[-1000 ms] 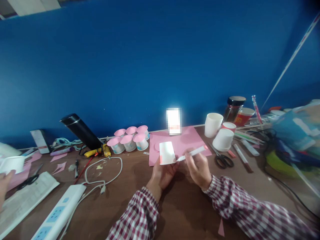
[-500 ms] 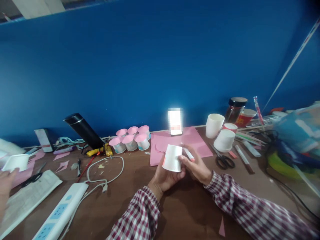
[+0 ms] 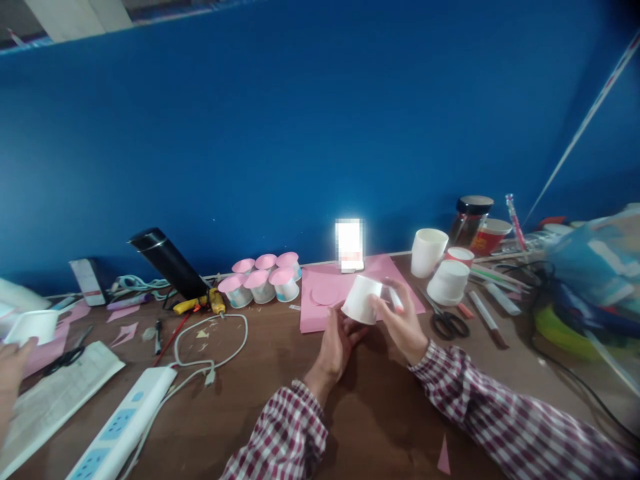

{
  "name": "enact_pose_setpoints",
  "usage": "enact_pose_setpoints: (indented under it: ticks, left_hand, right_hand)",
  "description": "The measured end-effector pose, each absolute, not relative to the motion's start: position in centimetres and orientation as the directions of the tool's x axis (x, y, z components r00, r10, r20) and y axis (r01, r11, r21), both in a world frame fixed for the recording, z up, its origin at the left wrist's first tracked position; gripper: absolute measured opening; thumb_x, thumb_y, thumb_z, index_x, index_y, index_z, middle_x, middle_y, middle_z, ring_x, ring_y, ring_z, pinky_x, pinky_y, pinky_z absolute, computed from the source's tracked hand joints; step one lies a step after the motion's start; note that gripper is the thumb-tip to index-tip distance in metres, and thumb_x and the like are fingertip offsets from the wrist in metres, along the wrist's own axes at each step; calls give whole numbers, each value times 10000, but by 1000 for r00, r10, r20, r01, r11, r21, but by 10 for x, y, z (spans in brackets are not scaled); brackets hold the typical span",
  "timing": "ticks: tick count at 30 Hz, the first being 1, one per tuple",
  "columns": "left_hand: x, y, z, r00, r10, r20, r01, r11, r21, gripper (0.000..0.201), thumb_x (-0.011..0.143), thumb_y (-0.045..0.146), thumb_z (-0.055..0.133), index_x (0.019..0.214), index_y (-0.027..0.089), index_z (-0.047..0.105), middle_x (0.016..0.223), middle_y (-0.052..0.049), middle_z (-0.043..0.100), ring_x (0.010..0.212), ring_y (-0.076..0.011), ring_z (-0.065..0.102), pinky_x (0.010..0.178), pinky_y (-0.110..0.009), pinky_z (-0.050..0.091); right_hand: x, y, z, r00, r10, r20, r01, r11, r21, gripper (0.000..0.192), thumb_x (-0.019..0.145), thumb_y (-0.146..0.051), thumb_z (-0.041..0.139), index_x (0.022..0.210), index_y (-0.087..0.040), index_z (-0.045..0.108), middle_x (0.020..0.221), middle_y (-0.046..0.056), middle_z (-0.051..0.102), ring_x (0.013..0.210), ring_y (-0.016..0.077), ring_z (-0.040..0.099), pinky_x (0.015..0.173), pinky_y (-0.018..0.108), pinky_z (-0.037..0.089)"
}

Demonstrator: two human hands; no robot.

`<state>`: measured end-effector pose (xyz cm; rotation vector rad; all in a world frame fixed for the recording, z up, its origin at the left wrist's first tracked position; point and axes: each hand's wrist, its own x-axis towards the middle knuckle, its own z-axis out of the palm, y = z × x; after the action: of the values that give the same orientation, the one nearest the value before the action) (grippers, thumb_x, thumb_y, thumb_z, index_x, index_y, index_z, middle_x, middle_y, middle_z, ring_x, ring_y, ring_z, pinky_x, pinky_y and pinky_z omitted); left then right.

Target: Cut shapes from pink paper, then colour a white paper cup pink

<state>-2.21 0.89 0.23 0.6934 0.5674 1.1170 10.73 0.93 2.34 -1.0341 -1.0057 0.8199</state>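
A white paper cup (image 3: 362, 300) is upside down and tilted, gripped between the thumb and fingers of my right hand (image 3: 406, 328). The same hand also carries a white marker-like stick with an orange-pink end (image 3: 396, 299). Below and left of the cup, my left hand (image 3: 332, 352) is open with fingers extended; whether its fingertips touch the cup's rim I cannot tell. Behind the hands lie pink paper sheets (image 3: 313, 317) with a round pink disc (image 3: 325, 295) on top.
Several cups topped with pink paper (image 3: 260, 287) stand left of the sheets. A lit phone (image 3: 350, 245) leans at the wall. White cups (image 3: 447, 283) and black-handled scissors (image 3: 450, 325) are at right. A power strip (image 3: 123, 423) lies front left; another person's hand (image 3: 15, 363) holds a white container.
The cup has moved up and right and tilted, carried by my right hand. My left hand has let go of its side and opened below it.
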Motion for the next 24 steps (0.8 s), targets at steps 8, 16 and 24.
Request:
enact_pose_setpoints:
  ticks: [8, 16, 24]
  left_hand:
    - [-22, 3, -3, -22, 980, 196, -283, -194, 939, 581, 680, 111, 684, 1224, 219, 513, 1297, -96, 443, 1164, -206, 446, 962, -285, 374]
    - [-27, 8, -5, -52, 986, 159, -168, -165, 972, 561, 647, 125, 710, 1178, 210, 551, 1090, -89, 577, 982, -206, 533, 834, -277, 418]
    - [-29, 10, 0, 28, 979, 201, -37, -200, 979, 214, 691, 148, 639, 902, 159, 680, 850, -69, 682, 777, -206, 587, 705, -264, 422]
  right_hand:
    - [110, 11, 19, 319, 916, 244, 3, 256, -967, 509, 724, -426, 678, 1133, -211, 464, 1032, 66, 580, 768, 164, 612, 583, 275, 545]
    - [107, 7, 12, 252, 929, 272, 66, 264, -962, 589, 749, -400, 665, 1251, -221, 414, 1059, 78, 547, 824, 183, 596, 621, 300, 550]
    - [105, 6, 10, 213, 941, 264, 77, 253, -964, 593, 751, -403, 664, 1252, -211, 413, 1011, 82, 597, 855, 202, 606, 666, 332, 550]
